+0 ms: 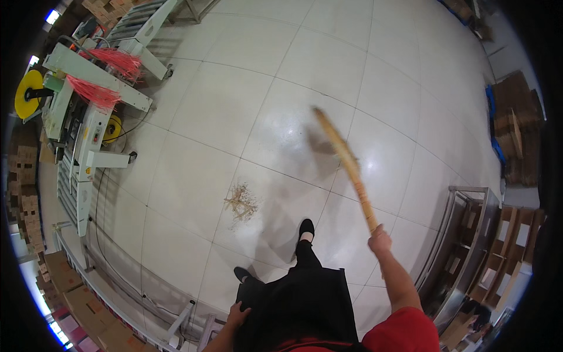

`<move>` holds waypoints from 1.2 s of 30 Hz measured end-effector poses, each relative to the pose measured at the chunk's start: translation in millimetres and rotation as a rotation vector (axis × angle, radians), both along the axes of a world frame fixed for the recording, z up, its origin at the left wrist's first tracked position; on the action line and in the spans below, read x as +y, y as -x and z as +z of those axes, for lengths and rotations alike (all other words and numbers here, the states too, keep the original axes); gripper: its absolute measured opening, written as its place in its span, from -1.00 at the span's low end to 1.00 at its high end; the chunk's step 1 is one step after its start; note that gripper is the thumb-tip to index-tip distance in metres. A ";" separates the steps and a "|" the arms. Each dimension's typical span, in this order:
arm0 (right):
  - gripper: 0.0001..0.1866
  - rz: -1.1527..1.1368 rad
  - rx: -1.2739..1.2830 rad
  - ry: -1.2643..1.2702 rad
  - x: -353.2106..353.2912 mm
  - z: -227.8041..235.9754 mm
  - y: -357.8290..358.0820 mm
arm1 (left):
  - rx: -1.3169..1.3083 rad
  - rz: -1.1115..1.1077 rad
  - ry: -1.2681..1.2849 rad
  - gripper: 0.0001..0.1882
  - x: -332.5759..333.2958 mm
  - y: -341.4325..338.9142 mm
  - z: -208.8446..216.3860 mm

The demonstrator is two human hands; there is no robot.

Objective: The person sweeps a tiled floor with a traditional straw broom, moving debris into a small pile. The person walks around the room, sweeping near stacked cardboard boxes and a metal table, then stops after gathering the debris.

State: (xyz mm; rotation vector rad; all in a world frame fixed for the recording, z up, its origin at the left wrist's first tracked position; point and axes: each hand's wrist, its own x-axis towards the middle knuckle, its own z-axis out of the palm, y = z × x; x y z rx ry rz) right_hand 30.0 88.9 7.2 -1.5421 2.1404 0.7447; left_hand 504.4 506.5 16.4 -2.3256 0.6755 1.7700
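A long straw-coloured broom point(350, 161) slants up and away over the tiles, blurred by motion. My right hand point(380, 240) is closed round its near end, with the arm stretched out to the right. The far tip of the broom looks to be just above or on the floor; I cannot tell which. To its left lies a small heap of straw-like debris point(240, 202) on the pale tiles. My left hand point(238, 314) rests against my black apron point(305, 305), fingers laid along its edge with nothing seen in them.
At the left stands a strapping or taping machine point(88, 129) with rollers, red plastic strips and yellow reels; a cable trails from it. Cardboard boxes point(88, 311) are stacked at the lower left. A metal rack point(463, 234) and flattened cardboard point(516, 129) line the right side.
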 end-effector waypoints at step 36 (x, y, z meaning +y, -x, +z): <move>-0.28 0.256 0.082 0.045 -277.4 -63.1 59.1 | -0.153 0.052 -0.176 -0.51 -33.0 114.6 -23.6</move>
